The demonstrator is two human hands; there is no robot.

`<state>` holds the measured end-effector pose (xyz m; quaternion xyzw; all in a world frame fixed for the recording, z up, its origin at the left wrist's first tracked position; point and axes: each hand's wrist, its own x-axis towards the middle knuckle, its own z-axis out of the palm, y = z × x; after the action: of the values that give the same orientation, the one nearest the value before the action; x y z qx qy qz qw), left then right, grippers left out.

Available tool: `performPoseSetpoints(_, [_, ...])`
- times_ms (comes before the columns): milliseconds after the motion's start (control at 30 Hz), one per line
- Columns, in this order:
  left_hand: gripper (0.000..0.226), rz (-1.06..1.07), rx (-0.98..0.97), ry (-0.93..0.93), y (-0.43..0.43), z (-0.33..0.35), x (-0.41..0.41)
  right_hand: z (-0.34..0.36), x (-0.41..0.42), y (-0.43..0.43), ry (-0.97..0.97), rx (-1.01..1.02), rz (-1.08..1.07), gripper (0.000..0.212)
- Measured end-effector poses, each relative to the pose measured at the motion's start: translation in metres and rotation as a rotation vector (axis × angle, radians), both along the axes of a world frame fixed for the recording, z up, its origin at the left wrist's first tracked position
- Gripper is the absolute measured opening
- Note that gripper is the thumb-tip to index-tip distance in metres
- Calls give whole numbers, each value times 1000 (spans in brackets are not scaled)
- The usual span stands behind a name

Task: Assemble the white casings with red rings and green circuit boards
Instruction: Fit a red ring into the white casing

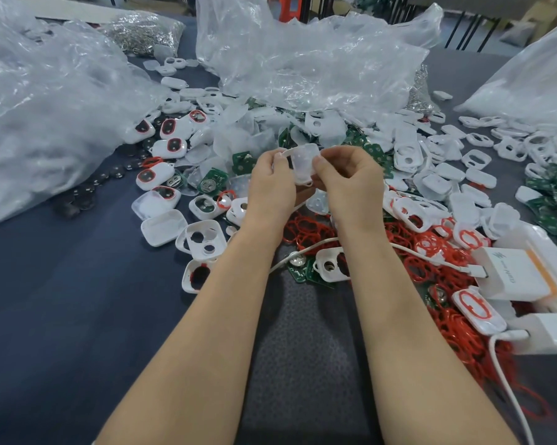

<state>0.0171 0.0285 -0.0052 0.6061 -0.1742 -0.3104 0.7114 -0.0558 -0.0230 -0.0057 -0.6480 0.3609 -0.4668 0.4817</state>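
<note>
Dark table carries plastic bags, heaps of white casings, green circuit boards, red rings. Above them left hand and right hand pinch one casing by its edges: probably light, stiff, slick, best held there

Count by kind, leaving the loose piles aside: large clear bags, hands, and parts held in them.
large clear bags: 3
hands, left hand and right hand: 2
translucent casing piece, pinched by both: 1
Total: 6
</note>
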Motion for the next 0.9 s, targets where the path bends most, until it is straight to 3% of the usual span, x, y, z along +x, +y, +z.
performPoseSetpoints(233, [17,-36,-47,64,2,0,-3,0,-2,1,113,-91,-13,6])
performPoseSetpoints(333, [9,-54,-22,-26,4,-1,-4,-2,0,3,165,-165,-57,2])
performPoseSetpoints(467, [16,-54,68,-171,6,-2,-4,-3,0,5,246,-281,-114,4])
performPoseSetpoints(633, [19,-67,105,-207,7,-2,-6,-6,1,4,373,-335,-142,7])
performPoseSetpoints(900, [19,-58,75,-202,9,-4,-3,-2,-1,4,306,-298,-88,10])
